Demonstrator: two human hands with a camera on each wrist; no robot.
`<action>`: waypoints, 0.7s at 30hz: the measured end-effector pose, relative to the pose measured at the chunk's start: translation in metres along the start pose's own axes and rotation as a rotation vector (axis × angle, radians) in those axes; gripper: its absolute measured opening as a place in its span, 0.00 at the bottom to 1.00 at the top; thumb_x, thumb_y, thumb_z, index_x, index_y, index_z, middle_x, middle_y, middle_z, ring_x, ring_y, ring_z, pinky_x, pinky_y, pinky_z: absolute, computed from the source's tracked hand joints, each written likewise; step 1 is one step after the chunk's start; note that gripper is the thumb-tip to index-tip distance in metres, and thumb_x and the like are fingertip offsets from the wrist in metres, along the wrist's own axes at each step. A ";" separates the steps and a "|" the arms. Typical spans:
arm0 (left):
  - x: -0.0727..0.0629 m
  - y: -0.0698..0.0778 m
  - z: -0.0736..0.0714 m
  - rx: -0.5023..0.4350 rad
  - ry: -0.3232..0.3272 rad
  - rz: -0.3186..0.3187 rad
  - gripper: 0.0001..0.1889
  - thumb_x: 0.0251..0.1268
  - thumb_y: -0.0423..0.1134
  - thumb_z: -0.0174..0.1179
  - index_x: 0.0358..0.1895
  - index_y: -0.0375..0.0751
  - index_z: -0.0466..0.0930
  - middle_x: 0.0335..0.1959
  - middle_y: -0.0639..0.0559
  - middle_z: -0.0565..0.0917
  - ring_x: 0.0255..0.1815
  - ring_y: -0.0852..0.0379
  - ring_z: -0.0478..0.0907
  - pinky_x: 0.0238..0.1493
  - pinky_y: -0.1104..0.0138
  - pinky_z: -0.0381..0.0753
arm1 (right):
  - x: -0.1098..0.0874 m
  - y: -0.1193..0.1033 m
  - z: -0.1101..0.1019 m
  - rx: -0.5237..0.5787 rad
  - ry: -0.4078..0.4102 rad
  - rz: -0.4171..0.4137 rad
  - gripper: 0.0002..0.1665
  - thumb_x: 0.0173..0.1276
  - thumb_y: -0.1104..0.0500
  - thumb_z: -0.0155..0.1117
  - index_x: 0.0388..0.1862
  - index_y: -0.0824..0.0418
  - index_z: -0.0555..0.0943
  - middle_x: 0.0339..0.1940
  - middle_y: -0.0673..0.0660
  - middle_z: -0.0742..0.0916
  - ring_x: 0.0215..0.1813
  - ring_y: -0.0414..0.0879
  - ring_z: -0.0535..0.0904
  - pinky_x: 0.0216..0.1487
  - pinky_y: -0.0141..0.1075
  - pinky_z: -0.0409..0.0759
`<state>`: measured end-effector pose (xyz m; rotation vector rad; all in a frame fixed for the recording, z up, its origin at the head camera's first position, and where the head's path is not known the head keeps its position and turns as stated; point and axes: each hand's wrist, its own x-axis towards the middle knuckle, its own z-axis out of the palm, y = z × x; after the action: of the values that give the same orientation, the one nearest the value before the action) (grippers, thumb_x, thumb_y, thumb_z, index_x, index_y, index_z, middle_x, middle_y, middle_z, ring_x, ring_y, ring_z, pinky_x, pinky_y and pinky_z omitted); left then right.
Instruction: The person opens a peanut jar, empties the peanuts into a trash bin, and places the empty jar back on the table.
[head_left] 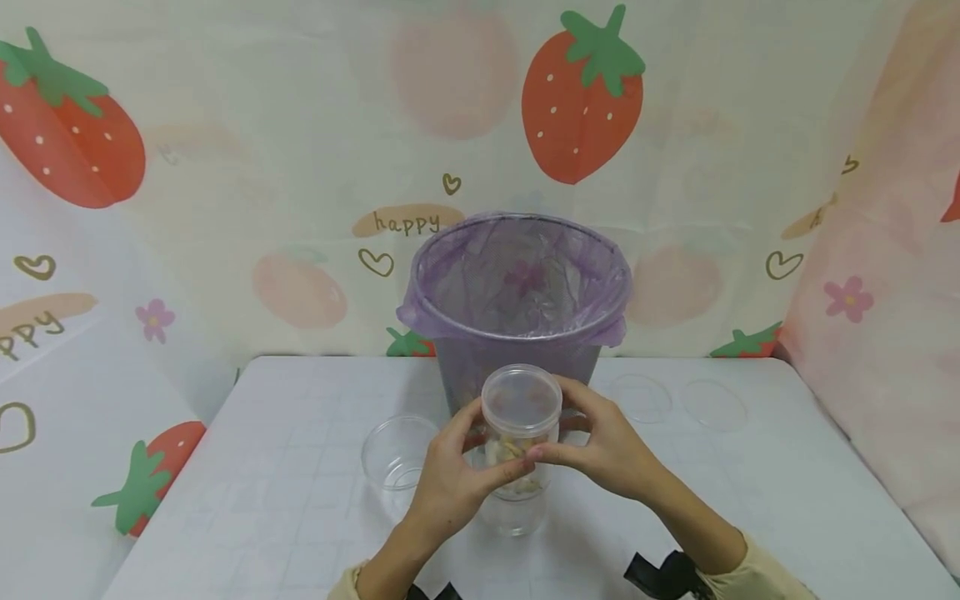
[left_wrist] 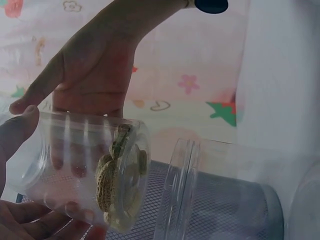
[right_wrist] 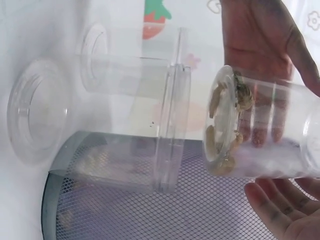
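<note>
Both hands hold a clear jar of peanuts (head_left: 517,454) upright, with its translucent lid (head_left: 521,392) on top. My left hand (head_left: 450,483) grips the jar from the left, thumb across the front. From the other side my right hand (head_left: 611,442) grips it, its thumb meeting the left thumb. Several peanuts (left_wrist: 105,182) lie at the jar's bottom. Below it a second clear jar (head_left: 516,521) stands on the table; the right wrist view shows a gap between its rim (right_wrist: 172,130) and the held jar's base.
Behind the hands stands a mesh bin (head_left: 540,358) lined with a purple bag (head_left: 517,292). An uncovered clear jar (head_left: 397,454) is at the left on the white table (head_left: 285,500). Two faint clear discs (head_left: 714,404) lie at the back right. A strawberry-print backdrop (head_left: 300,167) surrounds the table.
</note>
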<state>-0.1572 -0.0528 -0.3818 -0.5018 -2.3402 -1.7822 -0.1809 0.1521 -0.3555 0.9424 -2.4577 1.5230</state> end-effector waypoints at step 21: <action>-0.003 0.005 0.002 -0.039 -0.019 0.007 0.38 0.48 0.42 0.76 0.66 0.48 0.70 0.60 0.58 0.80 0.57 0.57 0.76 0.60 0.55 0.76 | 0.013 -0.035 -0.034 -0.202 -0.031 -0.121 0.40 0.53 0.59 0.77 0.65 0.63 0.72 0.59 0.58 0.81 0.51 0.45 0.82 0.51 0.39 0.84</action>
<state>-0.1525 -0.0501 -0.3792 -0.5340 -2.3176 -1.8311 -0.1799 0.1638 -0.3063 1.0613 -2.4670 1.2058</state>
